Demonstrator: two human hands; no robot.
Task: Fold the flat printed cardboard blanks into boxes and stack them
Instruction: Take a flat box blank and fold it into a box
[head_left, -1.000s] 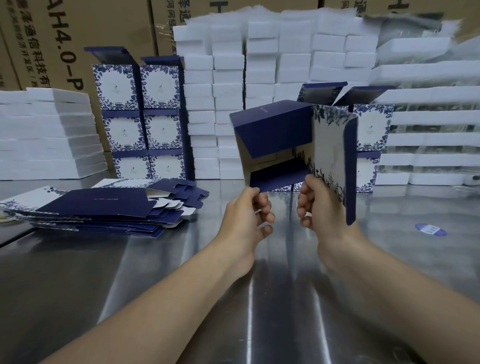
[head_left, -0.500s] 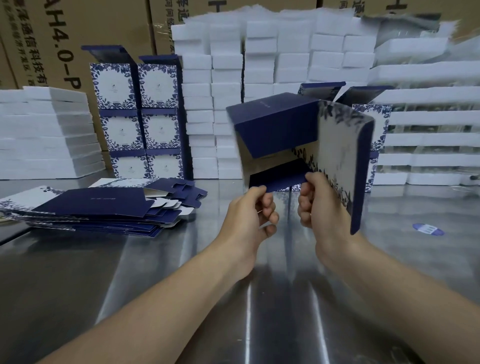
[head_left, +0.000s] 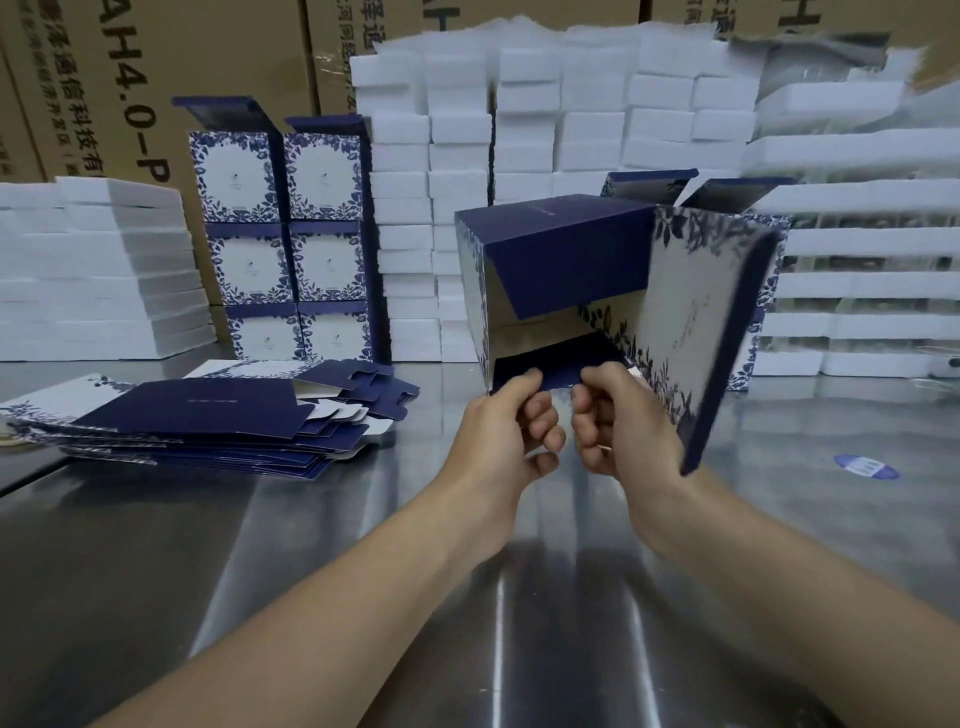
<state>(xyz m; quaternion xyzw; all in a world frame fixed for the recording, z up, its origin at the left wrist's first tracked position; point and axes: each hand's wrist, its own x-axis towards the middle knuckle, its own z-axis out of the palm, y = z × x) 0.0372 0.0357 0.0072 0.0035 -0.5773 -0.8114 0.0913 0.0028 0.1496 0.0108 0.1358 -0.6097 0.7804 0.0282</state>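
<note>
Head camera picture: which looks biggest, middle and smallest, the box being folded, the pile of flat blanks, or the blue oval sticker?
1. Pile of flat blanks, about tied with
2. Half-folded box, held by the left hand and right hand; it is nearer the camera, so the order is unsure.
3. Blue oval sticker, clearly smallest.

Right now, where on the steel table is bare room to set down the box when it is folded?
Bare steel shows on the table in front of the flat blanks, and at the right between the half-folded box and the blue sticker. The back is crowded: finished boxes and white foam blocks.
</note>
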